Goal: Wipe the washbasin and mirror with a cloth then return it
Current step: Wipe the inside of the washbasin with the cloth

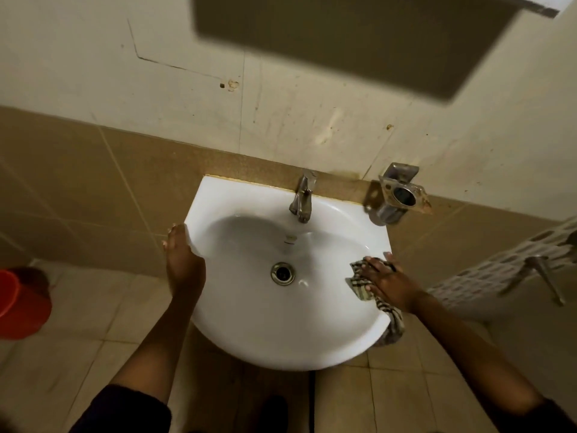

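Observation:
A white washbasin (pixel 249 323) is fixed to the tiled wall, with a metal tap (pixel 302 198) at its back and a drain (pixel 282 273) in the middle. My right hand (pixel 387 281) presses a checked cloth (pixel 359 284) flat against the basin's right rim; part of the cloth hangs over the edge below my wrist. My left hand (pixel 182 257) rests on the basin's left rim, fingers laid along the edge, holding nothing. Only the underside of the mirror or shelf (pixel 530 3) shows at the top, casting a dark shadow on the wall.
A metal cup holder (pixel 402 195) is mounted on the wall right of the tap. A white perforated basket with a metal bracket (pixel 515 270) sits at the right. A red bucket (pixel 22 301) stands on the floor at the left.

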Demonstrator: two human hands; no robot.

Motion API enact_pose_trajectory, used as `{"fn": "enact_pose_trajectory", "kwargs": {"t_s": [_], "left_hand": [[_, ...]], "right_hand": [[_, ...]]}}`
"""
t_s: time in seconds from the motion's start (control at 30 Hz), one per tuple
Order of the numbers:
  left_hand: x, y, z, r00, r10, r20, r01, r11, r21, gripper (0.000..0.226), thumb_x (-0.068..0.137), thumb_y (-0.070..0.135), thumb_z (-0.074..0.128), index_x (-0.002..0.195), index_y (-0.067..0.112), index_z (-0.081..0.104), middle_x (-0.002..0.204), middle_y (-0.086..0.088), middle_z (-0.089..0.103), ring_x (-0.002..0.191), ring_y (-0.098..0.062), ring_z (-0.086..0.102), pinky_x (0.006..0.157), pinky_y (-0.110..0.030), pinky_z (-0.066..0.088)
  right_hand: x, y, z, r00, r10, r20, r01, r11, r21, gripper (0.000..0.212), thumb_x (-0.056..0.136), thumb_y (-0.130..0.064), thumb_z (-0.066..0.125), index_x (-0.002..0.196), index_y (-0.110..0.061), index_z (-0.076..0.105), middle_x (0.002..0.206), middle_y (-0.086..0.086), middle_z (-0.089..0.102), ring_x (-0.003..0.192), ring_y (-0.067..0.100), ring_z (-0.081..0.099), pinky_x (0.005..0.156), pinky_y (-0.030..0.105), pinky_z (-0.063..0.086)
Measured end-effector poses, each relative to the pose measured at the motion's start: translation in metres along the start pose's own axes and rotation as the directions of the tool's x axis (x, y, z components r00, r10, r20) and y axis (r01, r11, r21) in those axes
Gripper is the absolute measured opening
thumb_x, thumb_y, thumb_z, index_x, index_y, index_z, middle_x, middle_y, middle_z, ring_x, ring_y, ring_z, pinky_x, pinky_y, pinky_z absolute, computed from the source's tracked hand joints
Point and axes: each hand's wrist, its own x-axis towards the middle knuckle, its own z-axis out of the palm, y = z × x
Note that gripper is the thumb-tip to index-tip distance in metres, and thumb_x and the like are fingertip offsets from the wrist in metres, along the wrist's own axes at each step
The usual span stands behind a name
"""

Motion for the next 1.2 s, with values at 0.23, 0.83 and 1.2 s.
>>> {"fn": "enact_pose_trajectory", "kwargs": {"t_s": [0.23, 0.83, 1.2], "left_hand": [[0.003, 0.003, 0.0, 1.0, -0.013, -0.02, 0.014, 1.0, 0.024, 0.056, 0.079, -0.015, 0.036, 0.132, 0.001, 0.048, 0.138, -0.022, 0.051, 0.13, -0.041, 0.043, 0.111, -0.054, 0.031], [0.0, 0.006, -0.008, 0.995, -0.079, -0.06, 0.064, 0.975, -0.213, 0.036, 0.097, 0.014, 0.038, 0.129, 0.005, 0.054, 0.131, -0.016, 0.059, 0.12, -0.03, 0.056, 0.102, -0.035, 0.041], [-0.001, 0.003, -0.007, 0.996, -0.093, -0.009, 0.087, 0.96, -0.266, 0.04, 0.095, 0.026, 0.047, 0.13, 0.009, 0.054, 0.133, -0.012, 0.059, 0.124, -0.023, 0.054, 0.105, -0.037, 0.042]], "right_hand": [[0.077, -0.003, 0.011, 0.994, -0.099, 0.047, 0.106, 0.975, -0.195, 0.058, 0.086, -0.044, 0.051, 0.138, -0.019, 0.043, 0.146, 0.0, 0.045, 0.137, 0.018, 0.038, 0.114, 0.048, -0.008], [0.125, -0.278, -0.061, 0.981, -0.194, -0.031, 0.099, 0.356, 0.929, 0.058, 0.098, -0.014, 0.038, 0.149, -0.019, 0.011, 0.159, 0.007, 0.009, 0.146, 0.023, 0.007, 0.117, 0.037, 0.005], [0.215, -0.275, -0.037, 0.866, 0.496, 0.068, -0.313, 0.431, 0.846, 0.068, 0.094, -0.032, 0.046, 0.144, -0.012, 0.004, 0.155, 0.017, 0.022, 0.143, 0.035, 0.021, 0.115, 0.052, 0.013]]}}
